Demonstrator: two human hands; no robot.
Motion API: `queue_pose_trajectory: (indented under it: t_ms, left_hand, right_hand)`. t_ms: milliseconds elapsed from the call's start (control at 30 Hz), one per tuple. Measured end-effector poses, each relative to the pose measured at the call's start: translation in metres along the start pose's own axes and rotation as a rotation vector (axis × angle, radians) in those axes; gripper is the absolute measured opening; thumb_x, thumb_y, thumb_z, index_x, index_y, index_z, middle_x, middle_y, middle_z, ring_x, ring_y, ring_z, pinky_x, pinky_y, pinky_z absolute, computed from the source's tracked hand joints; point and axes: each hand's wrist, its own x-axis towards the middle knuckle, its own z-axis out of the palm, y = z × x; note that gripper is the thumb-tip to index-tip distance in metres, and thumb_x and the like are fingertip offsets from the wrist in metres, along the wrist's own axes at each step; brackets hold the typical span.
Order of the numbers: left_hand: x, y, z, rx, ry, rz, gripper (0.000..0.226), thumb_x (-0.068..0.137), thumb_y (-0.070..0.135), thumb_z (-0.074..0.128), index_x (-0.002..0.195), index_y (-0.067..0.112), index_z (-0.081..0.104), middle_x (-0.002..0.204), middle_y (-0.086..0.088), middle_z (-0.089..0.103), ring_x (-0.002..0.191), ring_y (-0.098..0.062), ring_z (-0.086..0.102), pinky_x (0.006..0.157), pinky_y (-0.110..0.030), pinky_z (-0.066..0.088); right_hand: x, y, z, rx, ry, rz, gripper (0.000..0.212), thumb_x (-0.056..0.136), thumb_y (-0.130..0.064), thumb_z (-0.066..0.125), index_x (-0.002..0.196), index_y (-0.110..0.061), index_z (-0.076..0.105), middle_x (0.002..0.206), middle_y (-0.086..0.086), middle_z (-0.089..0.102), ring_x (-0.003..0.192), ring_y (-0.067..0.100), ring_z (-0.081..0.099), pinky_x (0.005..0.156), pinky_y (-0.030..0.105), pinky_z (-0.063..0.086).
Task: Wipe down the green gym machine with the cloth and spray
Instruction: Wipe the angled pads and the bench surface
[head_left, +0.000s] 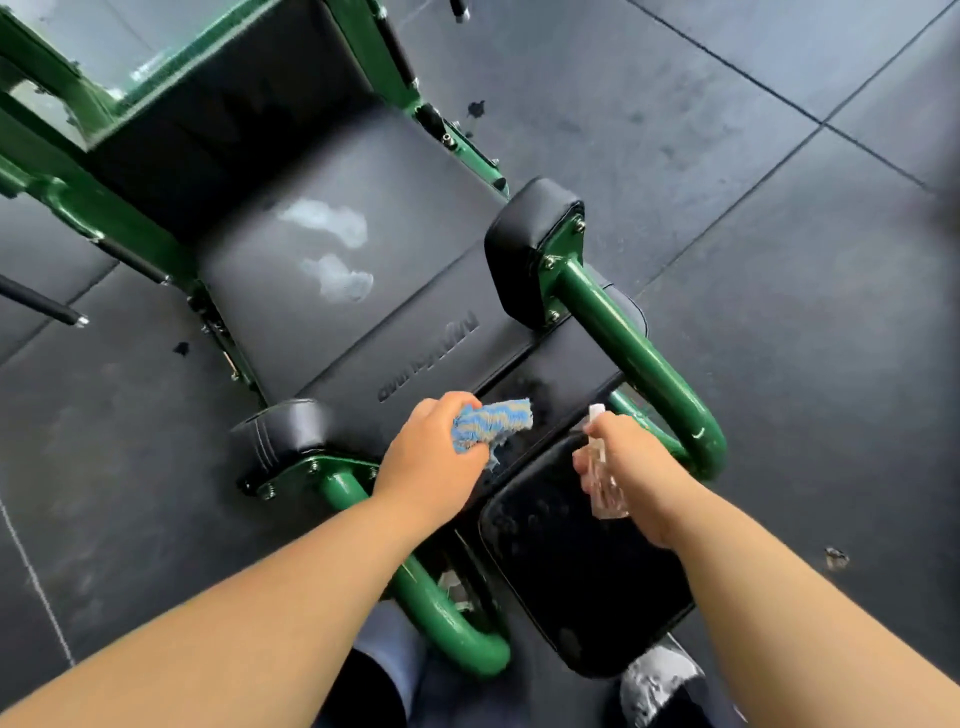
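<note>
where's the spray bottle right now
In the head view the spray bottle sits right of centre, gripped in the right hand over the small black pad, beside the blue cloth the left hand holds.

Light was soft and even, small highlights gleamed on the green tube (639, 353), and the wide-angle edges curved and blurred.

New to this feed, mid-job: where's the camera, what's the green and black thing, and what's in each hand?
One picture, from a camera on the person's head, looking down past both forearms. The green tube frame with black pads is the gym machine. The left hand grips a blue striped cloth at the near edge of the big pad. The right hand holds a clear spray bottle over the smaller pad. Two pale smears lie on the big pad.
</note>
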Motion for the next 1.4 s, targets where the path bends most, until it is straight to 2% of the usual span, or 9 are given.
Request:
queue_pose_trajectory:
  t_ms: [133, 234, 367, 500, 600, 734, 901, 1201, 1401]
  left_hand:
    - [0.018, 0.001, -0.001, 0.072, -0.048, -0.047, 0.031, 0.088, 0.023, 0.059, 0.116, 0.035, 0.051, 0.110, 0.006, 0.048, 0.086, -0.018, 0.054, 0.074, -0.032, 0.045]
    - [0.021, 0.000, -0.002, 0.104, -0.033, -0.067, 0.032, 0.087, 0.022, 0.058, 0.116, 0.034, 0.051, 0.109, 0.005, 0.049, 0.084, -0.017, 0.054, 0.069, -0.031, 0.044]
    - [0.029, 0.006, -0.006, 0.105, -0.006, -0.074, 0.032, 0.086, 0.022, 0.059, 0.114, 0.035, 0.052, 0.108, 0.005, 0.050, 0.083, -0.017, 0.054, 0.066, -0.030, 0.042]
    - [0.039, 0.006, -0.007, 0.105, -0.007, -0.056, 0.030, 0.086, 0.022, 0.059, 0.112, 0.035, 0.053, 0.108, 0.006, 0.050, 0.083, -0.015, 0.054, 0.063, -0.029, 0.040]
    - [0.052, 0.006, -0.012, 0.105, -0.010, -0.050, 0.030, 0.086, 0.023, 0.060, 0.112, 0.035, 0.053, 0.108, 0.005, 0.050, 0.081, -0.014, 0.053, 0.059, -0.026, 0.037]
    - [0.083, 0.003, -0.018, 0.162, -0.079, -0.017, 0.030, 0.086, 0.023, 0.058, 0.113, 0.034, 0.052, 0.108, 0.004, 0.051, 0.077, -0.013, 0.054, 0.054, -0.025, 0.036]
    - [0.139, -0.003, -0.018, 0.270, -0.227, 0.043, 0.036, 0.087, 0.026, 0.058, 0.121, 0.032, 0.050, 0.112, 0.002, 0.052, 0.075, -0.014, 0.055, 0.053, -0.026, 0.037]
    - [0.175, -0.020, -0.025, 0.399, -0.443, 0.126, 0.024, 0.085, 0.027, 0.060, 0.107, 0.032, 0.053, 0.098, 0.002, 0.061, 0.066, -0.011, 0.053, 0.049, -0.026, 0.036]
    - [0.165, -0.023, -0.029, 0.365, -0.433, 0.107, 0.024, 0.084, 0.027, 0.061, 0.107, 0.032, 0.054, 0.095, 0.004, 0.062, 0.067, -0.012, 0.056, 0.051, -0.026, 0.037]
  right_hand:
    - [0.002, 0.001, -0.003, 0.029, -0.060, -0.009, 0.014, 0.099, -0.033, 0.044, 0.104, -0.029, 0.056, 0.082, 0.002, 0.060, 0.071, 0.017, 0.054, 0.068, 0.031, 0.049]
    - [0.008, -0.004, -0.009, 0.054, -0.081, 0.052, 0.024, 0.094, -0.050, 0.047, 0.105, -0.034, 0.061, 0.079, 0.002, 0.056, 0.069, 0.017, 0.050, 0.065, 0.029, 0.044]
    - [0.025, -0.002, -0.012, 0.000, 0.084, 0.088, 0.057, 0.081, -0.070, 0.050, 0.074, -0.015, 0.061, 0.057, -0.001, 0.047, 0.054, 0.018, 0.041, 0.057, 0.028, 0.034]
    - [0.039, 0.013, -0.005, -0.043, 0.240, 0.082, 0.063, 0.072, -0.075, 0.053, 0.059, -0.013, 0.056, 0.045, -0.003, 0.049, 0.043, 0.019, 0.044, 0.054, 0.028, 0.037]
    - [0.045, 0.015, 0.002, -0.090, 0.260, 0.109, 0.066, 0.075, -0.074, 0.050, 0.064, -0.010, 0.060, 0.052, 0.001, 0.055, 0.047, 0.021, 0.050, 0.057, 0.029, 0.041]
    - [0.064, 0.010, 0.013, -0.130, 0.332, 0.135, 0.080, 0.064, -0.086, 0.044, 0.072, -0.009, 0.066, 0.065, 0.004, 0.066, 0.066, 0.025, 0.060, 0.075, 0.036, 0.052]
    - [0.094, 0.007, 0.029, -0.104, 0.433, 0.183, 0.087, 0.057, -0.086, 0.040, 0.082, -0.007, 0.066, 0.082, 0.009, 0.069, 0.075, 0.029, 0.064, 0.079, 0.039, 0.055]
    - [0.103, 0.016, 0.059, -0.119, 0.527, 0.214, 0.075, 0.059, -0.078, 0.032, 0.073, -0.010, 0.061, 0.074, 0.008, 0.066, 0.065, 0.028, 0.060, 0.072, 0.037, 0.052]
    - [0.086, 0.021, 0.065, -0.243, 0.292, 0.198, 0.064, 0.075, -0.073, 0.042, 0.050, -0.015, 0.051, 0.048, -0.001, 0.055, 0.051, 0.024, 0.053, 0.069, 0.032, 0.050]
